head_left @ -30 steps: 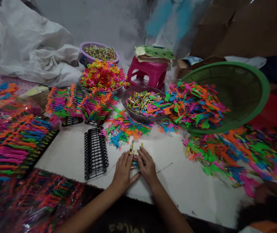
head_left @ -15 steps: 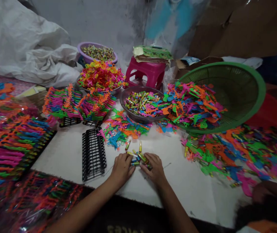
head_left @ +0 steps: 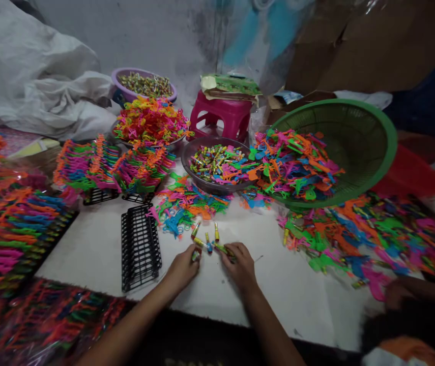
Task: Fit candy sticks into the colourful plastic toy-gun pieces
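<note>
Several small shiny tubes with yellow-green wrapping and coloured ends (head_left: 202, 243) lie loosely on the white tabletop (head_left: 217, 305) in front of me. My left hand (head_left: 185, 265) is closed at their left side, with one greenish tube (head_left: 195, 255) between thumb and fingers. On the other side, my right hand (head_left: 240, 262) curls around a few more tubes (head_left: 225, 251), partly hidden by its fingers. One yellow tube (head_left: 216, 232) lies apart beyond the hands. A black wire rack (head_left: 141, 249) stands to the left of my left hand.
Behind lie loose coloured plastic pieces (head_left: 186, 203) and a dark bowl (head_left: 217, 189) of tubes. A green basket (head_left: 387, 147) spills plastic pieces on the right. Filled racks (head_left: 15, 234) line the left. Another person's arm (head_left: 404, 290) shows at the lower right.
My hands have moved apart, the left drawing left and toward me with a tube. Fewer tubes lie between them. The whole view has shifted slightly.
</note>
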`<act>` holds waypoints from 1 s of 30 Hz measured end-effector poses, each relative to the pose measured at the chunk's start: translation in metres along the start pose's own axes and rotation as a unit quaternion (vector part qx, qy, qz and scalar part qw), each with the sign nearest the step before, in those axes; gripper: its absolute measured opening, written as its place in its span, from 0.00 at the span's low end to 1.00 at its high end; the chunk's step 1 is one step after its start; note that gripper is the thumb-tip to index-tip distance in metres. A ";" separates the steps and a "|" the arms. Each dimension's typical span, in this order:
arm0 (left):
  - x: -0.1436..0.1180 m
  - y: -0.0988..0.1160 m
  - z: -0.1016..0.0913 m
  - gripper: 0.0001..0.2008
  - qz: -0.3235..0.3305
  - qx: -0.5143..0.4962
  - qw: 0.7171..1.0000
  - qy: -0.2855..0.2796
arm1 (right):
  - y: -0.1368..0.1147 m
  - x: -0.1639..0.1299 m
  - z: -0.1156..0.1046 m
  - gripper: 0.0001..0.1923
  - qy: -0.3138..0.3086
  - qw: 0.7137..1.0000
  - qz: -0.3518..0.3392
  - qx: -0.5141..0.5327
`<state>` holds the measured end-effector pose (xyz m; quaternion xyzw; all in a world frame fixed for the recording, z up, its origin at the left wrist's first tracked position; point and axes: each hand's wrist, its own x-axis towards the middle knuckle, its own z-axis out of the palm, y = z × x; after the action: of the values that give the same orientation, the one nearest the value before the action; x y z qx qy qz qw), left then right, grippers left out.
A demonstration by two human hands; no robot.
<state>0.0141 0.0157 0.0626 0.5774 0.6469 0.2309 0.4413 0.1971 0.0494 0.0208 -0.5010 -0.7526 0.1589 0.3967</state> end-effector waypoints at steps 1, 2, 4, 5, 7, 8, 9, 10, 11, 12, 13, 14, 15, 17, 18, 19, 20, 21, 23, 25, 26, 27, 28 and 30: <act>-0.002 0.000 -0.004 0.11 -0.040 -0.113 0.993 -0.019 | 0.000 0.000 0.000 0.07 -0.005 1.000 0.000 0.016; -0.004 -0.001 -0.008 0.12 -0.081 -0.236 0.967 -0.045 | 0.001 0.000 0.001 0.07 -0.005 0.999 0.003 0.036; -0.008 0.000 -0.013 0.15 -0.148 -0.436 0.882 -0.100 | 0.002 0.001 0.002 0.05 0.017 0.996 0.028 0.081; -0.009 0.000 -0.014 0.15 -0.169 -0.503 0.839 -0.122 | 0.003 0.002 0.001 0.05 0.036 0.993 0.051 0.103; -0.011 0.001 -0.013 0.14 -0.199 -0.589 0.769 -0.150 | 0.001 0.006 -0.003 0.05 0.071 0.980 0.107 0.149; -0.010 0.002 -0.012 0.13 -0.208 -0.614 0.744 -0.162 | -0.001 0.008 -0.006 0.05 0.076 0.972 0.132 0.180; -0.010 0.002 -0.010 0.13 -0.210 -0.631 0.726 -0.176 | -0.006 0.011 -0.011 0.05 0.063 0.963 0.150 0.215; -0.009 0.003 -0.009 0.14 -0.206 -0.640 0.714 -0.196 | -0.012 0.015 -0.017 0.05 0.030 0.956 0.153 0.250; -0.009 0.004 -0.008 0.16 -0.200 -0.642 0.706 -0.223 | -0.019 0.019 -0.023 0.06 -0.021 0.950 0.140 0.280; -0.009 0.004 -0.008 0.19 -0.191 -0.636 0.704 -0.252 | -0.028 0.024 -0.030 0.06 -0.088 0.943 0.111 0.300; -0.010 0.005 -0.008 0.23 -0.181 -0.625 0.704 -0.284 | -0.037 0.029 -0.036 0.06 -0.165 0.934 0.070 0.309; -0.011 0.004 -0.009 0.25 -0.168 -0.609 0.708 -0.317 | -0.047 0.034 -0.042 0.07 -0.242 0.919 0.025 0.309; -0.013 0.004 -0.011 0.26 -0.156 -0.588 0.712 -0.350 | -0.056 0.038 -0.046 0.07 -0.306 0.902 -0.017 0.304; -0.017 0.001 -0.014 0.23 -0.136 -0.550 0.721 -0.400 | -0.069 0.044 -0.050 0.09 -0.384 0.871 -0.067 0.300; -0.019 0.000 -0.015 0.22 -0.130 -0.536 0.725 -0.412 | -0.073 0.045 -0.050 0.09 -0.400 0.862 -0.076 0.302; -0.021 -0.002 -0.016 0.20 -0.128 -0.527 0.730 -0.416 | -0.076 0.045 -0.048 0.08 -0.405 0.858 -0.076 0.307; -0.022 -0.003 -0.017 0.19 -0.129 -0.523 0.734 -0.414 | -0.076 0.044 -0.046 0.09 -0.403 0.858 -0.069 0.311; -0.022 -0.004 -0.017 0.18 -0.132 -0.522 0.738 -0.407 | -0.075 0.043 -0.043 0.09 -0.397 0.860 -0.053 0.315; -0.022 -0.005 -0.017 0.16 -0.141 -0.527 0.748 -0.377 | -0.068 0.039 -0.037 0.12 -0.376 0.870 0.001 0.318; -0.021 -0.005 -0.015 0.15 -0.159 -0.541 0.755 -0.335 | -0.060 0.035 -0.032 0.14 -0.327 0.887 0.070 0.317; -0.020 -0.006 -0.013 0.15 -0.172 -0.551 0.755 -0.311 | -0.057 0.035 -0.031 0.12 -0.294 0.898 0.097 0.313; -0.019 -0.006 -0.012 0.14 -0.186 -0.563 0.751 -0.288 | -0.054 0.034 -0.030 0.10 -0.261 0.908 0.113 0.309; -0.018 -0.006 -0.010 0.14 -0.199 -0.578 0.744 -0.268 | -0.053 0.034 -0.029 0.07 -0.228 0.918 0.117 0.304; -0.018 -0.005 -0.007 0.13 -0.211 -0.614 0.726 -0.225 | -0.055 0.031 -0.026 0.03 -0.151 0.939 0.119 0.285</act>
<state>0.0046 -0.0008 0.0675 0.0635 0.3505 0.3417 0.8697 0.1769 0.0481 0.0857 -0.4232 -0.6617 0.4862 0.3830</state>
